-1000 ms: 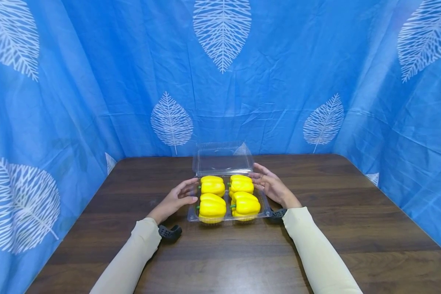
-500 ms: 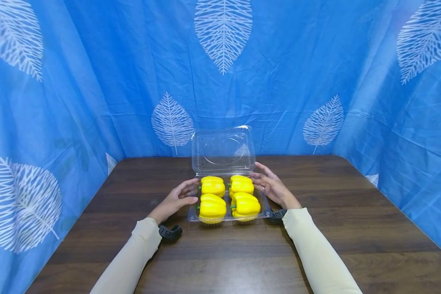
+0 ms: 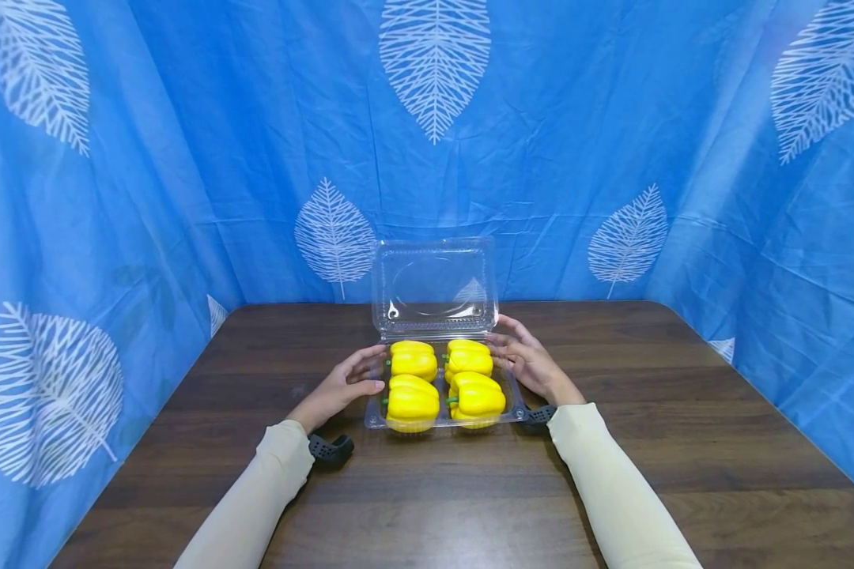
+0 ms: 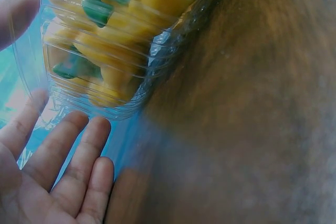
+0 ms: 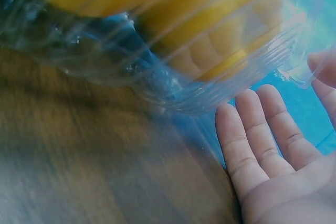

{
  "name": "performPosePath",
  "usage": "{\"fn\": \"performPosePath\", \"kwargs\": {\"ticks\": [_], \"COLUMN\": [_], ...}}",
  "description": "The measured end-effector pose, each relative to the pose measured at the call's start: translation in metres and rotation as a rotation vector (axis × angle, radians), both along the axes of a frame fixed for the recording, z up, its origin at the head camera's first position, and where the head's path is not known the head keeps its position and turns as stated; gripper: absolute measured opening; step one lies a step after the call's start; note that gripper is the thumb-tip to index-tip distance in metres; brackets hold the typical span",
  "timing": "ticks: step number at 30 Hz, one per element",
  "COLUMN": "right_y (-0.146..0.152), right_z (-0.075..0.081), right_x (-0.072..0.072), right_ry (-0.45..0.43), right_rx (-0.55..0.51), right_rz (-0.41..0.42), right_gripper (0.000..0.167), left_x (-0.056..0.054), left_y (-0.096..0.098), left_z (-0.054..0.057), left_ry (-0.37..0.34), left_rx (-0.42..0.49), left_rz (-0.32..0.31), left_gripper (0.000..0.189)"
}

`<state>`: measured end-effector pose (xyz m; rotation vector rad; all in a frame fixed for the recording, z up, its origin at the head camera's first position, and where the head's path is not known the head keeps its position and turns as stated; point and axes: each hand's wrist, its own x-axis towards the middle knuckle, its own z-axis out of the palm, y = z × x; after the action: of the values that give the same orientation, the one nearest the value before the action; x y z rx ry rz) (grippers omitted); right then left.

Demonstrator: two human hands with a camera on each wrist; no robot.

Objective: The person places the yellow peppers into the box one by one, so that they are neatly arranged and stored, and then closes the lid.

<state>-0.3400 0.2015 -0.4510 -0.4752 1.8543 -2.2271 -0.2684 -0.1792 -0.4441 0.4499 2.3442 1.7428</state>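
A clear plastic clamshell box [image 3: 437, 424] holds several yellow bell peppers [image 3: 413, 403] with green stems. Its lid [image 3: 434, 284] stands raised at the back hinge. At the box's left end is my left hand [image 3: 338, 387], its fingers extended. In the left wrist view, the fingertips [image 4: 97, 127] of that hand lie right at the ribbed wall and the thumb is by the rim. My right hand [image 3: 530, 359] is at the right end, index finger up beside the lid's corner. Extended fingers [image 5: 249, 124] show close to the wall in the right wrist view.
The box rests on a dark wooden table [image 3: 434, 506]. A blue curtain [image 3: 541, 158] with white leaf prints hangs behind it and on both sides. Black straps [image 3: 330, 450] sit at the wrists, below pale sleeves.
The clear lid has swung on its hinge and now rises higher in the head view than a second ago. Both hands and the peppers stay almost where they were.
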Motion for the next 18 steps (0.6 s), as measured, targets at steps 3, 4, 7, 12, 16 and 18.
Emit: {"fn": "performPosePath", "kwargs": {"ticks": [3,4,7,12,16,18], "right_y": [0.0009,0.0012,0.0018,0.0020,0.0016,0.0012], "right_z": [-0.0002,-0.0001,0.0001,-0.0007,-0.0016,-0.0017], "right_x": [-0.0006,-0.0003,0.0005,0.0014,0.0016,0.0018], "right_ry": [0.005,0.004,0.009,0.016,0.016,0.017], "right_rx": [0.006,0.007,0.020,0.028,0.012,0.004], "right_rz": [-0.005,-0.009,-0.017,-0.024,-0.022,-0.020], "right_gripper": [0.062,0.063,0.064,0.062,0.060,0.059], "left_x": [-0.0004,-0.0005,-0.0013,-0.0010,0.0005,0.0012], "left_y": [0.0010,0.0012,0.0017,0.0020,0.0016,0.0009], "left_z": [0.0002,0.0006,0.0015,0.0019,0.0018,0.0019], "left_ry": [0.001,0.000,-0.005,-0.016,-0.019,-0.019], "left_rx": [0.000,-0.001,0.007,0.031,0.035,0.033], "left_rz": [0.001,0.003,0.008,0.011,0.020,0.028], "left_gripper": [0.075,0.075,0.075,0.076,0.081,0.084]}}
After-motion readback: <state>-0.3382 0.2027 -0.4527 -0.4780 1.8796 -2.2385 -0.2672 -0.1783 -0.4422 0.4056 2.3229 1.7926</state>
